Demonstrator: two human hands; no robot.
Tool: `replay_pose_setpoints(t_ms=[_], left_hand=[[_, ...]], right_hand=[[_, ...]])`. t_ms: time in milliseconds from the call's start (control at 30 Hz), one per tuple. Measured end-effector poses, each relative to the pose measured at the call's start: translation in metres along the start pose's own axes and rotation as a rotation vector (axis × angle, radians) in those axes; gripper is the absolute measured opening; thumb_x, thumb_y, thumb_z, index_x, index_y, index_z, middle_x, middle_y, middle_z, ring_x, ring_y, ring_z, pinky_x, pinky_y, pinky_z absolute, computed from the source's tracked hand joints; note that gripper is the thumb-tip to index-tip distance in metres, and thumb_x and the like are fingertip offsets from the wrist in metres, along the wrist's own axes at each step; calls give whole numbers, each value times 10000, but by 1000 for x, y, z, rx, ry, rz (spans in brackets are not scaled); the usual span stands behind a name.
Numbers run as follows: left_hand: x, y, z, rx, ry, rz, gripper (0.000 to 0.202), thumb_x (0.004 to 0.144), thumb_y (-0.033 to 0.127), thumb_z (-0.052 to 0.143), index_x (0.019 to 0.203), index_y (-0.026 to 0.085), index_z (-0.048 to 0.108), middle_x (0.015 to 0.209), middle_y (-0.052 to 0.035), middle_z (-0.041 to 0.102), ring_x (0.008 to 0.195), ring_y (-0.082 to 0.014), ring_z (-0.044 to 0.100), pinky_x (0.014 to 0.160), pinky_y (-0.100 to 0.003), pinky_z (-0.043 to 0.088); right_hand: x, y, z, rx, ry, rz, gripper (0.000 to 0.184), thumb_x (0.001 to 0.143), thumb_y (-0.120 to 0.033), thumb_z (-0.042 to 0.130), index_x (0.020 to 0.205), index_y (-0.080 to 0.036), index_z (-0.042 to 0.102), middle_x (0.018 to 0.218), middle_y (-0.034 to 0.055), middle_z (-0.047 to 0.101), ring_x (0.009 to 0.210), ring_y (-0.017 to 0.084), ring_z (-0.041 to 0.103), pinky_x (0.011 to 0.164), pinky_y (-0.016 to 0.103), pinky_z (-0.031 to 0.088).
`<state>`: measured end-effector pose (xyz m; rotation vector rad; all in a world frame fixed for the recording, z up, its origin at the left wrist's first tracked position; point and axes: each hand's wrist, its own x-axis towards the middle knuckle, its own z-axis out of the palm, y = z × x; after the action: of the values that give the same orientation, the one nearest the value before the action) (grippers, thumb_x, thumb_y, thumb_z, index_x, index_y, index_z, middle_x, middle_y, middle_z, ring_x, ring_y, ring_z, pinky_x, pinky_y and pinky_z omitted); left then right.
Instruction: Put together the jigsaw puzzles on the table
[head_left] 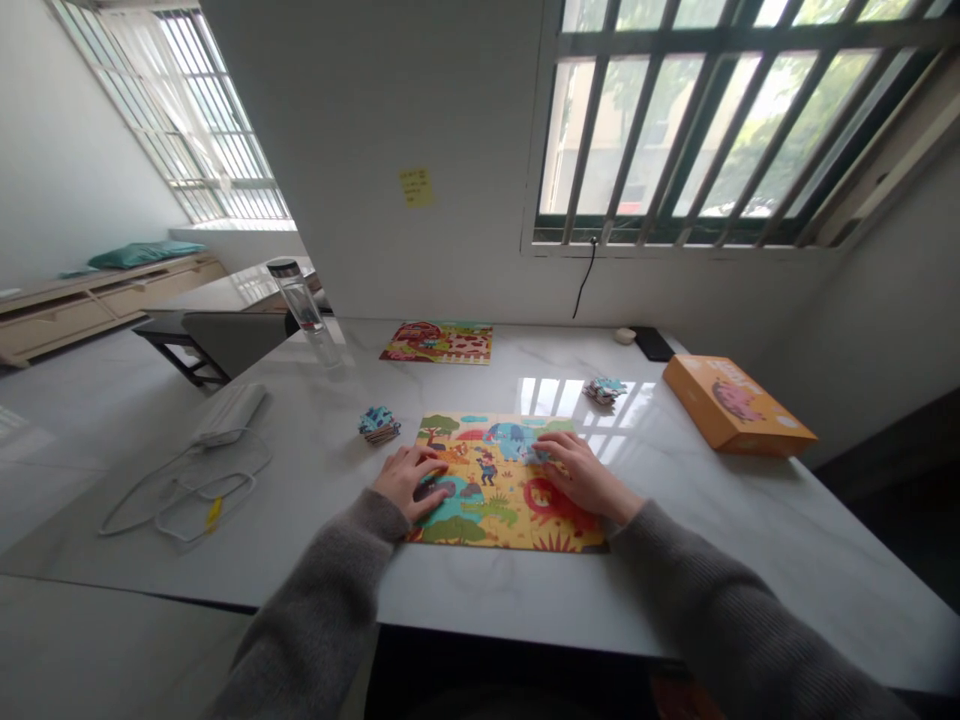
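An assembled jigsaw puzzle (517, 505) with a lion, an elephant, a crocodile and other animals lies flat on the white marbled table (480, 590) in front of me. My left hand (409, 482) rests on its left edge, fingers stretched out and apart. Across the right side lies my right hand (576, 472), its fingers extended over the area by the elephant and lion. Beyond my left hand sits a small stack of puzzle pieces (379, 424). Another stack of pieces (604, 392) stands past the upper right corner of the puzzle.
A second puzzle (437, 342) with a red barn lies near the wall. On the right stand an orange box (739, 405) and a black flat object (653, 344). A glass bottle (300, 297) is at the back left. A white power strip with cable (232, 412) lies left.
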<state>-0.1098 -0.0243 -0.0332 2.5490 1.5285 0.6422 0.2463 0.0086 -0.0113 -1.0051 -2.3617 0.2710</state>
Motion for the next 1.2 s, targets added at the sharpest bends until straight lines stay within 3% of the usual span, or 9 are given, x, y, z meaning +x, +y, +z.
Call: replay_pose_setpoints(t_ms=[367,667,933,1067,1200], left_hand=[[-2,6,0,-17,14,-5,325,846,414,624,1122,253,685,1195,-69,617,1108,-292,523,948,-438,393],[8,31,7,-43,-44,24,453,758,451,716,1170,273,663,1280,-77,578,1207,-324,490,1045,-490,330],[17,54,7,-14,-103,49,478,762,423,710,1209,271,639,1308,-92,577,1215,-332,494,1029,-498,318],[20,53,6,4,-81,66,373,813,413,663,1159,277,652,1266,-78,622,1190,-316,521,1004,-489,323],[33,53,3,-38,7,148,208,895,356,571,1040,241,665,1070,-50,707,1033,-253,611,982,-457,341]], right_hand=[[-4,-1,7,-46,-107,17,323,954,-216,513,1256,-253,620,1281,103,599,1190,270,515,1049,476,426],[-22,3,-9,-122,-161,113,339,962,-284,504,1284,-286,608,1366,87,572,1271,283,469,1098,504,352],[-35,16,-21,-126,-172,132,349,971,-309,497,1304,-279,597,1394,87,555,1282,276,471,1107,492,361],[-36,16,-20,-130,-166,127,366,962,-310,504,1318,-289,584,1381,90,560,1277,276,477,1104,493,371],[-33,18,-16,-169,-99,161,518,931,-290,539,1443,-262,462,1434,119,490,1318,290,431,1115,491,370]])
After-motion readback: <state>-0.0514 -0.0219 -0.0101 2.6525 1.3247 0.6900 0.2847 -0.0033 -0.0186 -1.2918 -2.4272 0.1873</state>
